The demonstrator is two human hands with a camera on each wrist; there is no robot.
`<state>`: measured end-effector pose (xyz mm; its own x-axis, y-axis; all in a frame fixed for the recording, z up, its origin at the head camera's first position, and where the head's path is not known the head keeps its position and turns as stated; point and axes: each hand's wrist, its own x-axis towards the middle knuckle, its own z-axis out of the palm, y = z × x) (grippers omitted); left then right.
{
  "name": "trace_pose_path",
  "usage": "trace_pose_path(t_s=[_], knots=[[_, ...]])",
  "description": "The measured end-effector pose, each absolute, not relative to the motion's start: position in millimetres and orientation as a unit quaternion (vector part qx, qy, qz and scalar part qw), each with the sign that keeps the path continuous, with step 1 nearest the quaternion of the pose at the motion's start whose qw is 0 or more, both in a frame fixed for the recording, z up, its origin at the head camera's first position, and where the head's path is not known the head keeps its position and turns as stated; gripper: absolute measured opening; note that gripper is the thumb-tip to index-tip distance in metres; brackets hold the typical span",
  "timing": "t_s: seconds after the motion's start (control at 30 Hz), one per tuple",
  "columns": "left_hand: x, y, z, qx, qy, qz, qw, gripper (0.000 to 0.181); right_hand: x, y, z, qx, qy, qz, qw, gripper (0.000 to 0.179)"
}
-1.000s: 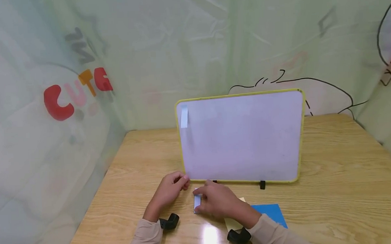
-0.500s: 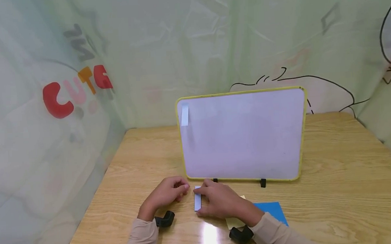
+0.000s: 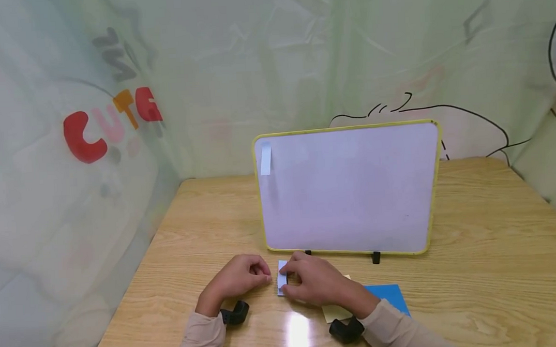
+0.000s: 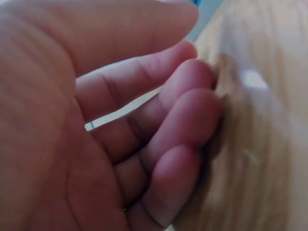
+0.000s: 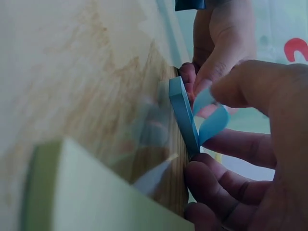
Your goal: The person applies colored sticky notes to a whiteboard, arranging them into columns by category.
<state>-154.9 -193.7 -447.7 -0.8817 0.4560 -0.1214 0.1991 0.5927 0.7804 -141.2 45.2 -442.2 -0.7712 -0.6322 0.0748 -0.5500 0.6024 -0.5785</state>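
Note:
A small stack of narrow light-blue sticky notes (image 3: 280,293) lies on the wooden table just before the whiteboard. My right hand (image 3: 312,279) is over its right side, thumb and index finger at opposite ends of the top note. In the right wrist view that top note (image 5: 215,124) bows up between thumb and finger, away from the stack (image 5: 183,113). My left hand (image 3: 242,276) rests on the table to the left of the stack, apart from it. Its fingers (image 4: 187,115) are loosely curled, with nothing visible in them in the left wrist view.
A yellow-framed whiteboard (image 3: 348,191) stands on black feet (image 3: 376,257), with one light-blue strip (image 3: 265,159) at its upper left. A pale yellow note pad (image 3: 334,314) and a blue square (image 3: 389,296) lie partly under my right forearm. Printed plastic sheeting (image 3: 237,82) surrounds the table.
The top note, flat half a second ago, now bows up between my right thumb and index finger. My left hand has drawn slightly left of where it was a second ago.

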Motion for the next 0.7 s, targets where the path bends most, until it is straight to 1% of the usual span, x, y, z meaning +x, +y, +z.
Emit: trace_pose_path(t_s=[0.2, 0.37, 0.47, 0.53, 0.63, 0.7], knots=[[-153.1, -190.9, -450.2, 0.197, 0.889, 0.39, 0.139, 0.009, -138.8, 42.1, -444.5, -0.327, 0.891, -0.312, 0.039, 0.02], [-152.6, -190.2, -448.7, 0.199, 0.896, 0.372, 0.136, 0.013, -137.1, 38.4, -445.9, -0.331, 0.887, -0.32, 0.019, 0.018], [-152.7, -189.4, -449.0, 0.2, 0.9, 0.365, 0.133, 0.013, -137.3, 38.3, -445.7, -0.334, 0.887, -0.317, 0.02, 0.015], [-152.9, -189.0, -449.1, 0.201, 0.901, 0.362, 0.131, 0.012, -137.8, 39.1, -445.4, -0.335, 0.888, -0.313, 0.025, 0.018], [-153.1, -188.4, -449.5, 0.202, 0.902, 0.359, 0.127, 0.011, -139.0, 40.5, -445.5, -0.335, 0.888, -0.312, 0.04, 0.031], [-152.9, -188.2, -449.3, 0.202, 0.903, 0.357, 0.126, 0.01, -139.8, 41.0, -446.2, -0.334, 0.887, -0.315, 0.048, 0.036]])
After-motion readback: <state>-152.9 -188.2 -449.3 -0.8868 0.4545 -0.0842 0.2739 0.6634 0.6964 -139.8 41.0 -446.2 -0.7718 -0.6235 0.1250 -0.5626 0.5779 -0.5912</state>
